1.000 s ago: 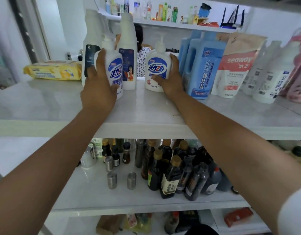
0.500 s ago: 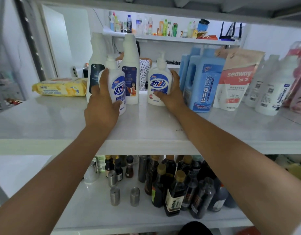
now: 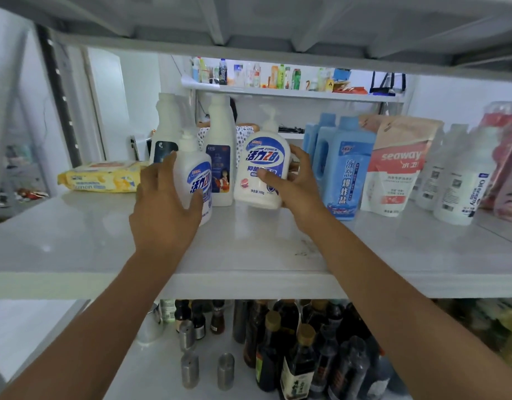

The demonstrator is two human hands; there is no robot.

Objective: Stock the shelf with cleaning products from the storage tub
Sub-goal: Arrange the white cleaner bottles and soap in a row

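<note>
Pump bottle [image 3: 262, 168] is tilting over the shelf [image 3: 249, 243], gripped in the right hand [image 3: 295, 186]; the left hand [image 3: 162, 209], just beside, is clasping the slim bottle [image 3: 194, 171]; releasing while tilted is risking a topple into it.

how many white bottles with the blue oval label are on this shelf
2. The left bottle stands in front of two tall white bottles, held by the left hand. The right bottle is tilted in the right hand, beside the blue jugs. Others may be hidden behind.
</note>
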